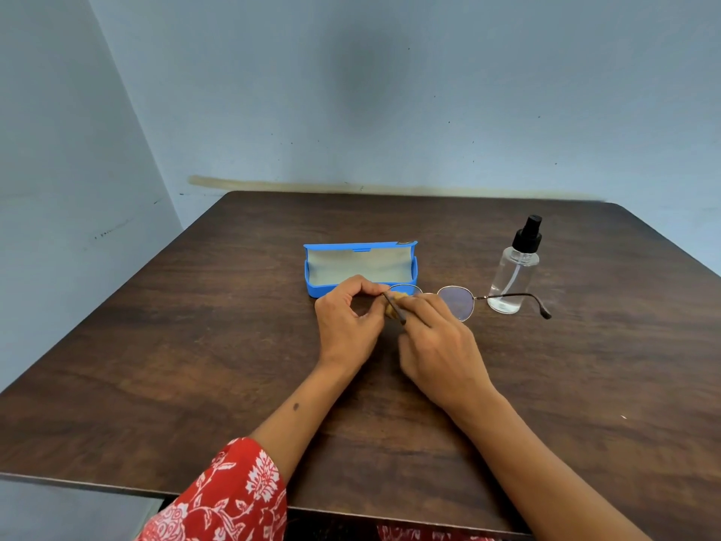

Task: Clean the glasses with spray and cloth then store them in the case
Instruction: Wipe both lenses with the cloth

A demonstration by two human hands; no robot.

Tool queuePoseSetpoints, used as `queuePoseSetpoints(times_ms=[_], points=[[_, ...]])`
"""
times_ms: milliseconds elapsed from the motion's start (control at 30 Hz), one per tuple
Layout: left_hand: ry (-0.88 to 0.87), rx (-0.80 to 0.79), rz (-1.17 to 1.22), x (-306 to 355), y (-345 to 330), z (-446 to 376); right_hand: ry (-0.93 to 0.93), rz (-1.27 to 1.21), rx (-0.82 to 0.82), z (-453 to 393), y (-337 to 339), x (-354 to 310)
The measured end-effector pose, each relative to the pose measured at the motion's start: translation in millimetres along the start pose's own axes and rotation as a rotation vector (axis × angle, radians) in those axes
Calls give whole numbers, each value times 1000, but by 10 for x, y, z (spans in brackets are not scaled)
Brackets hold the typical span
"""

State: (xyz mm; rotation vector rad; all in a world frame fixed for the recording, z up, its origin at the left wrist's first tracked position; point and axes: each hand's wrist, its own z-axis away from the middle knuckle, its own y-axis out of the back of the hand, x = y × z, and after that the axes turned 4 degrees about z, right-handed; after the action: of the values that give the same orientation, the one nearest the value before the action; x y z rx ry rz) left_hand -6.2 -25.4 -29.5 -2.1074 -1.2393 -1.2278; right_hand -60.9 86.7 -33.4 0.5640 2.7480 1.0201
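Note:
Thin metal-framed glasses (456, 302) with round lenses are held just above the table, in front of the case. My left hand (349, 322) pinches the frame at its left hinge. My right hand (439, 345) holds a small tan cloth (395, 302) against the left lens, which the cloth and fingers mostly hide. The left temple arm folds down across my right fingers; the right temple arm stretches out in front of the spray bottle. A blue glasses case (324, 288) lies open behind my hands, its grey lining bare. A clear spray bottle (514, 269) with a black nozzle stands upright to the right.
The dark wooden table (195, 345) reaches to a pale blue wall at the back and left. A red patterned sleeve covers my left upper arm at the near table edge.

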Motion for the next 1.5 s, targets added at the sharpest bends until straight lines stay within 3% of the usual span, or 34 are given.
queuePoseSetpoints(times_ms=[167,367,533,733,867,1033,1200,1367,1500], points=[[-4,-2,-8,-14,-15,-2,-101,92,11,-38,-21,53],[7,2,3,-35,-1,-10,-3,-6,13,-14,-13,-7],[8,13,-4,-15,-15,-12,-109,65,9,-45,-18,36],[-4,6,-12,-14,-1,-13,-1,15,-1,-30,2,-21],[3,18,-6,-13,-14,-10,-119,93,-14,-46,-15,38],[-2,13,-18,-25,-7,-19,-4,23,3,-34,3,-19],[-5,13,-13,-17,-16,-10,-134,89,-30,-48,-30,41],[-5,20,-21,-29,-4,-17,-26,45,-32,-35,4,-23],[2,12,-5,-12,-8,-11,-128,85,-30,-46,-28,32]])
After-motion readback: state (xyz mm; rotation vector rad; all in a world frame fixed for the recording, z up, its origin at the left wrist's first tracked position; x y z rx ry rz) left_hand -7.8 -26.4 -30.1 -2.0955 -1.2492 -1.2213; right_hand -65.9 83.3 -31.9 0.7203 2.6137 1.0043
